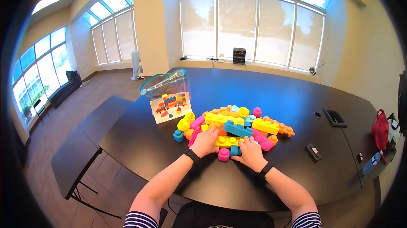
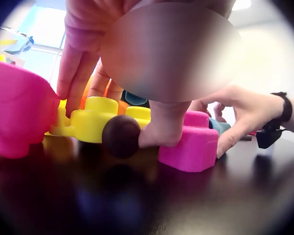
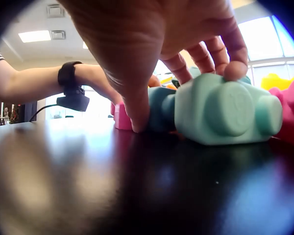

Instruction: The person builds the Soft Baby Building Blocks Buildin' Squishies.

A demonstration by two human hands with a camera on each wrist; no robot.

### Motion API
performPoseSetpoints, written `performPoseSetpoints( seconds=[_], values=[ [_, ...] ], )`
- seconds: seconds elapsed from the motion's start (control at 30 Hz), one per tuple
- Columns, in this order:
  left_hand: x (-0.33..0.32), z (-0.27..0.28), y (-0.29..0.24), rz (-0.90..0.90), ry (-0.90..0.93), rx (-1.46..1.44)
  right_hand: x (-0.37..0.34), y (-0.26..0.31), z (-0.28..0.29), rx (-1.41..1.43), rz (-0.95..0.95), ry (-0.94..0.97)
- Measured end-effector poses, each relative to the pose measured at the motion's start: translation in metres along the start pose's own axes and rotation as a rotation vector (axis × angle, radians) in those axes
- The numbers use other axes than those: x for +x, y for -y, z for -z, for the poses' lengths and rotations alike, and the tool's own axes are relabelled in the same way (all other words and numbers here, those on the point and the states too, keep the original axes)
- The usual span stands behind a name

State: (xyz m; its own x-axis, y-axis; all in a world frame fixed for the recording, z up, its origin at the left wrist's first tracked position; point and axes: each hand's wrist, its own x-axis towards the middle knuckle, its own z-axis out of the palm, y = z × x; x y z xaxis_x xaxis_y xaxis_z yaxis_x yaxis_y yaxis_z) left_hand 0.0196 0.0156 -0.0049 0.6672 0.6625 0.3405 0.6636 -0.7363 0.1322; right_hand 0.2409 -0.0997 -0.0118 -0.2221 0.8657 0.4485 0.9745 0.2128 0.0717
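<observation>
Both hands reach into a pile of colourful toy building blocks on the dark table. My left hand (image 1: 205,142) is at the left end of a long yellow block (image 1: 229,142). In the left wrist view its straight fingers (image 2: 74,73) reach down behind the yellow studs, while the thumb is in front, beside a pink block (image 2: 188,147). My right hand (image 1: 251,155) lies at the pile's near right side. In the right wrist view a fingertip rests on top of a mint block (image 3: 225,110), and the thumb reaches down beside a dark blue block (image 3: 160,108). A blurred patch covers part of the left hand.
Behind the pile, to the left, stands a clear zip bag (image 1: 169,86) with a picture card (image 1: 171,107). To the right lie a small dark device (image 1: 313,153) and a square table insert (image 1: 335,118). A water bottle (image 1: 372,163) and red bag (image 1: 380,130) are farther right.
</observation>
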Motion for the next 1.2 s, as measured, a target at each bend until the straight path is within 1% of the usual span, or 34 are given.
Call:
performPoseSetpoints(
  seconds=[0.1,0.13,0.23,0.33,0.43,0.5,0.57,0.6,0.67,0.73,0.83,0.87,0.9,0.97,1.0,1.03,1.1,1.13,1.17,1.2],
  values=[
    [0.009,-0.004,0.013,-0.088,-0.04,0.001,0.005,0.0,-0.008,-0.044,0.005,-0.007],
    [0.008,0.002,0.009,-0.065,0.071,0.045,0.006,0.003,-0.007,-0.043,-0.007,-0.01],
    [0.009,-0.012,0.008,-0.022,0.104,0.093,0.006,-0.001,-0.013,-0.012,-0.02,-0.017],
    [0.006,-0.021,0.001,0.052,0.038,0.199,0.004,0.003,-0.008,-0.003,-0.041,-0.014],
    [0.004,-0.022,-0.002,0.097,0.01,0.208,0.0,0.019,0.01,0.017,0.087,-0.101],
    [0.007,-0.017,0.005,0.087,0.08,0.124,-0.003,0.025,0.016,0.085,0.252,-0.105],
    [0.011,-0.008,0.013,0.064,0.169,0.05,-0.007,0.03,0.016,0.196,0.302,-0.025],
    [0.014,-0.003,0.017,0.068,0.212,-0.002,-0.007,0.03,0.015,0.207,0.292,-0.025],
    [0.018,0.002,0.025,0.092,0.238,-0.174,-0.006,0.031,0.013,0.229,0.275,-0.025],
    [0.024,0.018,0.031,0.119,0.27,-0.308,-0.002,0.032,0.006,0.194,0.239,-0.024],
    [0.029,0.026,0.048,0.069,0.275,-0.484,0.007,0.034,-0.008,0.111,0.166,-0.042],
    [0.028,0.035,0.048,0.097,0.285,-0.504,0.01,0.034,-0.009,0.077,0.138,-0.047],
    [0.026,0.045,0.049,0.099,0.268,-0.516,0.013,0.031,-0.01,0.053,0.11,-0.056],
    [0.015,0.071,0.044,0.159,0.202,-0.629,0.022,0.018,-0.023,-0.001,0.059,-0.097],
    [0.011,0.08,0.045,0.185,0.219,-0.643,0.022,0.01,-0.026,0.042,0.056,-0.153],
    [0.002,0.091,0.042,0.193,0.235,-0.658,0.021,0.002,-0.022,0.142,0.051,-0.16],
    [-0.018,0.11,0.033,0.211,0.263,-0.687,0.02,-0.011,-0.005,0.361,-0.116,-0.063],
    [-0.027,0.108,0.03,0.221,0.309,-0.65,0.019,-0.02,0.0,0.372,-0.179,-0.064],
    [-0.036,0.097,0.029,0.14,0.291,-0.616,0.016,-0.028,0.007,0.428,-0.182,-0.121],
    [-0.045,0.088,0.024,0.124,0.337,-0.64,0.011,-0.039,0.01,0.506,-0.17,-0.156]
  ],
)
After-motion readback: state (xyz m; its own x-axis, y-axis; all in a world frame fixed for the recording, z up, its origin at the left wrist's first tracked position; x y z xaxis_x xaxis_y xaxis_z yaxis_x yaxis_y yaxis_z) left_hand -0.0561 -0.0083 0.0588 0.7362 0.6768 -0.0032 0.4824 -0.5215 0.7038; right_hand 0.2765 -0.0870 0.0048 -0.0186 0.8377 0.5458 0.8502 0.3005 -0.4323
